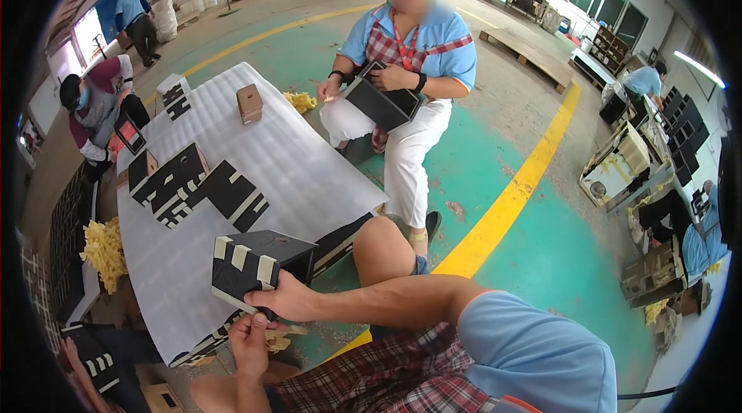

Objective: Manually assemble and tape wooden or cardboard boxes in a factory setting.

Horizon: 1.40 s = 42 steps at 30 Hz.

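A black open box [267, 247] with strips of cream tape across its face is tilted above the near end of the covered table. My right hand [287, 297] is closed round its near lower edge, thumb towards my left hand. Just below, my left hand [251, 342] pinches a pale tape strip [255, 311] at the box's lower corner, the fingertips of both hands almost touching. Loose curls of pale tape [284, 336] hang beside my left hand. The fingertips partly hide where the strip meets the box.
A white-sheeted table [309, 173] carries several taped black panels [182, 185] and a brown block [249, 104]. Heaps of yellow tape scraps [104, 250] lie at its left. Across from me a co-worker [406, 42] holds another black box [382, 100]. Others work at left and right.
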Tool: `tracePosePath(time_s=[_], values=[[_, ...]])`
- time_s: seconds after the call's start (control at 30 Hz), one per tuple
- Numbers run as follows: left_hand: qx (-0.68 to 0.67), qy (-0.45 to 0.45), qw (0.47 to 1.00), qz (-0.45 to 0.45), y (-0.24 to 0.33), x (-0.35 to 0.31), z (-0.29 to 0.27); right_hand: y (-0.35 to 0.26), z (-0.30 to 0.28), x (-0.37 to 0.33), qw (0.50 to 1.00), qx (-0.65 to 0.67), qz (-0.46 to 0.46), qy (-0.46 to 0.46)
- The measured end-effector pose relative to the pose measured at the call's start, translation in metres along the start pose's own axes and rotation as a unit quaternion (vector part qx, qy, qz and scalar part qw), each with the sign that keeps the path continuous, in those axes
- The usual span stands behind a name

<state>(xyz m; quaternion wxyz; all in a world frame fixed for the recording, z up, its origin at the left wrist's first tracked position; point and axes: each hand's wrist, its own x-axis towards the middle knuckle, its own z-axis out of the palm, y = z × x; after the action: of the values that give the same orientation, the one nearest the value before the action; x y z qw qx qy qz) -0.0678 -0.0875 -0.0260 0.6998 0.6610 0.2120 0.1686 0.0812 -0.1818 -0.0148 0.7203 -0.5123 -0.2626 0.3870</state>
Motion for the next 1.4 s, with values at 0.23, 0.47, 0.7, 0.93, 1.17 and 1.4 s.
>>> tracePosePath(time_s=[0.23,0.47,0.7,0.93,1.17,1.4], values=[[0.024,0.018,0.999,-0.017,0.008,0.001,0.002,-0.003,-0.002,0.004,1.000,-0.022,-0.005,-0.005],[-0.089,0.049,0.995,-0.013,0.012,0.003,0.010,-0.025,-0.010,0.010,0.997,-0.021,0.030,-0.064],[-0.118,0.038,0.992,-0.021,0.012,0.005,0.018,-0.030,-0.021,0.012,0.997,-0.065,0.016,-0.048],[-0.046,0.097,0.992,-0.066,0.028,0.000,0.027,-0.019,-0.023,0.023,0.997,-0.060,-0.012,-0.056],[-0.018,0.033,0.996,-0.077,0.020,0.007,0.014,-0.043,-0.035,0.018,0.995,-0.006,0.086,-0.054],[0.010,0.005,0.995,-0.102,0.028,0.008,0.008,-0.039,-0.043,0.015,0.984,0.095,0.137,-0.057]])
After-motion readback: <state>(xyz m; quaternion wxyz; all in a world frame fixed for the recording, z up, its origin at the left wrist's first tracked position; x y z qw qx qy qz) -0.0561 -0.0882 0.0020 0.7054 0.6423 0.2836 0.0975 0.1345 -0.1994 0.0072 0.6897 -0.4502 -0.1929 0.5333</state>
